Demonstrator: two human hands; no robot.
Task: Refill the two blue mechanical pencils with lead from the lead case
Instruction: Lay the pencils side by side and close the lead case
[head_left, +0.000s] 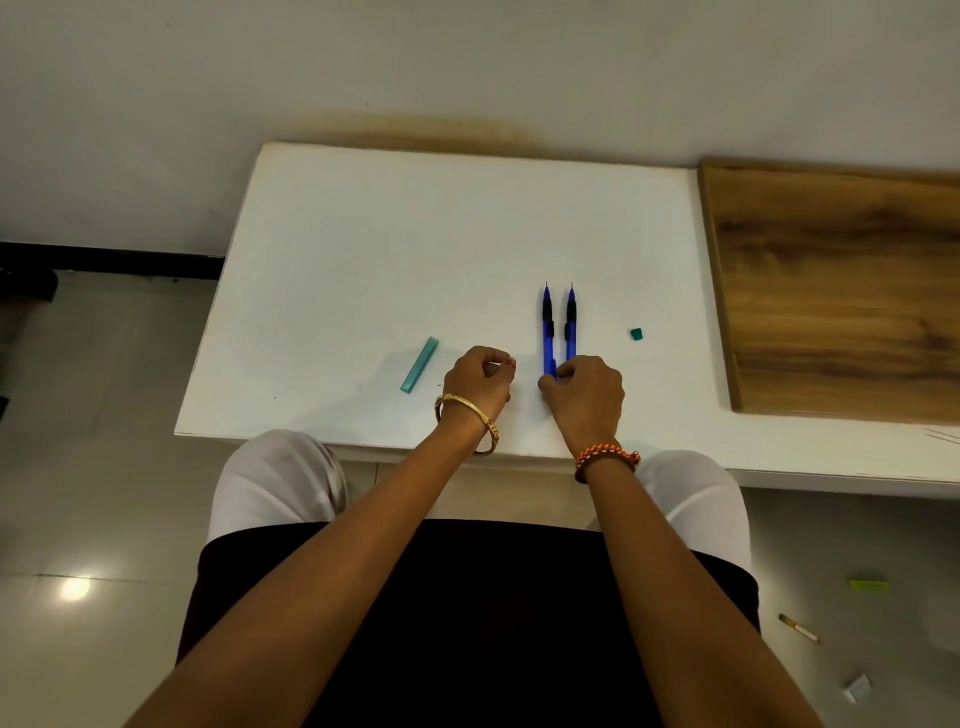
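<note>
White table, set against a wall; wood-grain board lies on its right part. Both hands at the near edge. Right hand: fingers curled over the back ends of the two blue mechanical pencils; whether they actually grip them, cannot tell. Pencils lie side by side, nearly touching, tips pointing away. Left hand: fingers curled in, nothing visibly held, resting on the table just left of the pencils. Teal lead case lies flat, slanted, left of that hand. Small teal cap right of the pencils, apart.
</note>
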